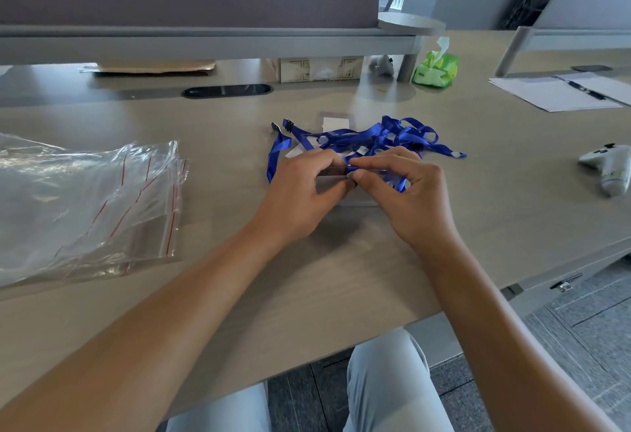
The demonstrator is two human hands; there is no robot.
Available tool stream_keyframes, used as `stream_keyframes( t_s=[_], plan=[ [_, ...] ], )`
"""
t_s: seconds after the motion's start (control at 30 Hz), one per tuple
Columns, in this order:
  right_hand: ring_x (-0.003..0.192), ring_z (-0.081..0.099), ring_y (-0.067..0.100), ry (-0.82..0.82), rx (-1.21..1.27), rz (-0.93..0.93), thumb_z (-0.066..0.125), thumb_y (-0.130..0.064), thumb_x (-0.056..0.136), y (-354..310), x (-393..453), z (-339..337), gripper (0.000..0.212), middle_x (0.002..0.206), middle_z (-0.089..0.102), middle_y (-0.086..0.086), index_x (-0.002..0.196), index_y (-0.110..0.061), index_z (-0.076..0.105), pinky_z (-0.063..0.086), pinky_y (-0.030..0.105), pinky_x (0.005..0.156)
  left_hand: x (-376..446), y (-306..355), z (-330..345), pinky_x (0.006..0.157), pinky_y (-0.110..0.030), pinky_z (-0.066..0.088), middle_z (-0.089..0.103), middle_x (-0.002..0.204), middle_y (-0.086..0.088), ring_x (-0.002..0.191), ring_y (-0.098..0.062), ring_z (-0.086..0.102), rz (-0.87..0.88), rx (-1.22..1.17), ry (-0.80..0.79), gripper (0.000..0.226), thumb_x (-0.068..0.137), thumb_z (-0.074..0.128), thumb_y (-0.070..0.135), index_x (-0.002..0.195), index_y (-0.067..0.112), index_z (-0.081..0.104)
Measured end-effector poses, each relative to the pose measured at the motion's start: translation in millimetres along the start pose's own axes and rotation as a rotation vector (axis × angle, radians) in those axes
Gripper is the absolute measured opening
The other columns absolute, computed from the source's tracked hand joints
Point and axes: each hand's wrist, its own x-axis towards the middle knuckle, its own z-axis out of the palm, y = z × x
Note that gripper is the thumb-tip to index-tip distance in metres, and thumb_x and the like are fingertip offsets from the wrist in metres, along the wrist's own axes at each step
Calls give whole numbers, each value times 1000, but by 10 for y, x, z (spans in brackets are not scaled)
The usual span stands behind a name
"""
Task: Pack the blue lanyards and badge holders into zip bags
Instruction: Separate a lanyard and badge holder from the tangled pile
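While nothing looks packed yet, I judge this an early stage.
Grip: left hand (300, 189) and right hand (406, 192) pinch a clear badge holder (329, 180).
Beyond grip: blue lanyards (375, 139) tangled on desk (239, 260).
Left of grip: zip bags (85, 199) empty.

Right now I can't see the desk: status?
Left hand, right hand pinching a badge holder. Lanyards tangled. Zip bags aside, unused. Nothing blocking.

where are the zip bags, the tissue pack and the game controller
zip bags (88, 202), head view, middle of the clear pile
tissue pack (435, 71), head view, green wrapper
game controller (609, 167), head view, white body
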Motion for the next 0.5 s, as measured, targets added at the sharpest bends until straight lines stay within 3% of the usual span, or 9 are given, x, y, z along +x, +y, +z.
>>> stream_keyframes(
  t_s=[0.1, 0.23, 0.33, 0.43, 0.5],
  plan=[
    [98, 64, 17, -1, -8, -3, 80, -14, 88, -7, -1, 2, 16, 95, 74, -4, 103, -18, 82, 51, 39, 87, -14, 16, 1, 70, 0, 38, 61, 87, 23, 90, 15, 59, 0, -22, 6, 11, 90, 74, 13, 101, 10, 74],
    [90, 61, 4, -2, 12, 10, 82, -13, 87, -29, -7, -9, 16, 94, 73, -1, 102, -16, 82, 48, 24, 82, -17, 29, 9, 69, -1, 38, 60, 86, 25, 87, 13, 58, 15, -7, 9, 15, 91, 75, 20, 104, 13, 74],
    [89, 60, 4, -1, 2, 10, 80, -13, 88, -33, -8, -10, 15, 94, 73, -2, 103, -17, 82, 49, 25, 81, -10, 17, 10, 70, -1, 38, 59, 85, 23, 86, 13, 57, 19, -2, 1, 13, 92, 74, 19, 103, 11, 74],
    [91, 64, 10, 26, 7, 26, 71, -13, 96, -38, -6, 2, 16, 98, 74, -7, 108, -19, 80, 54, 30, 80, -13, 5, -6, 70, -2, 38, 60, 85, 21, 86, 13, 57, -6, -4, 6, 12, 92, 73, 21, 99, 11, 73],
    [93, 67, 11, 61, 111, 86, 58, -5, 101, -64, 3, 6, 23, 104, 75, -2, 115, -14, 74, 53, 18, 76, -2, -29, -31, 72, -5, 39, 64, 87, 16, 89, 6, 61, -42, -11, 32, 13, 93, 72, 25, 95, 12, 70]
  ],
)
